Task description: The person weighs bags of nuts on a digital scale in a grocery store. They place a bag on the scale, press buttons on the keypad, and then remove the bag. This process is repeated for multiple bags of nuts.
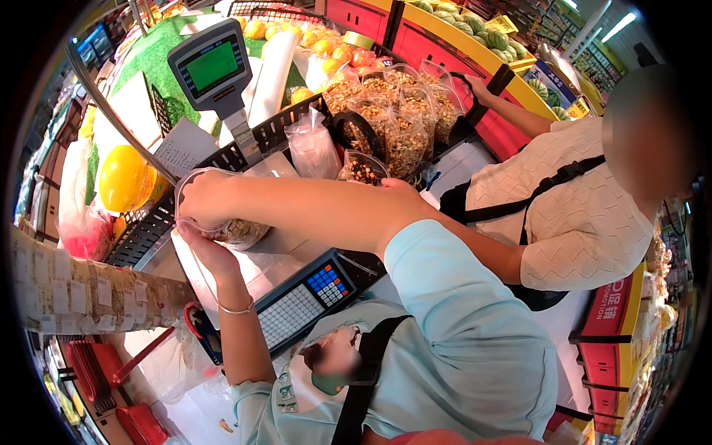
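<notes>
A clear plastic bag (pixel 245 232) of nut or grain mix rests on the metal plate of a weighing scale (pixel 283 247). My left hand (pixel 208 247), with a silver bangle at the wrist, grips the bag's near side close to its mouth. Reaching across from the right, my right hand (pixel 204 196) is bent down at the bag's mouth, plastic around it. Its fingers are hidden, so their hold cannot be made out. Behind stands the scale's display (pixel 211 67), lit green. The keypad (pixel 303 297) lies in front of my body.
Beside me a co-worker (pixel 562 194) has one hand (pixel 395 189) near a small bag of dark mix (pixel 364 169). Several filled bags (pixel 409 117) stand in a black basket. A label-covered post (pixel 100 292) is at left, near a yellow melon (pixel 127 178). Oranges (pixel 322 48) lie beyond.
</notes>
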{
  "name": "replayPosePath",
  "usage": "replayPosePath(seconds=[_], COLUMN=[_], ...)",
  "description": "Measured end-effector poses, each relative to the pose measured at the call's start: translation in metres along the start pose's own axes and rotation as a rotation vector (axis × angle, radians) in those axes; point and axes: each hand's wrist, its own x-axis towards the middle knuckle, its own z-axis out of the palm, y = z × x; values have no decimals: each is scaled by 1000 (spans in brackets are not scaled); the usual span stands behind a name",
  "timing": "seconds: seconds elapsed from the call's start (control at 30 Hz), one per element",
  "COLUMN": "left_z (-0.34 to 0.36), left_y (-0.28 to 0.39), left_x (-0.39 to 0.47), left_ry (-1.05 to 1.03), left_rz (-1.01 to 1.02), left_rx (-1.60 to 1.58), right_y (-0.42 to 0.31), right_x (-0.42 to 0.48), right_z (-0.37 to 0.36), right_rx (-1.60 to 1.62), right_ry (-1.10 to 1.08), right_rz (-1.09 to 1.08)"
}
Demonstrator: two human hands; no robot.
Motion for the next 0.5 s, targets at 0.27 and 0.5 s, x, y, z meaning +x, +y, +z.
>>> replayPosePath(seconds=[0.27,0.5], left_z=[9,0], left_y=[4,-1], left_x=[-6,-6], left_ry=[-27,9], left_rz=[10,-5], left_rx=[-17,-40], right_y=[21,14], right_x=[5,7], right_z=[11,10], right_rx=[87,81], right_ry=[192,300], right_rz=[-191,-89])
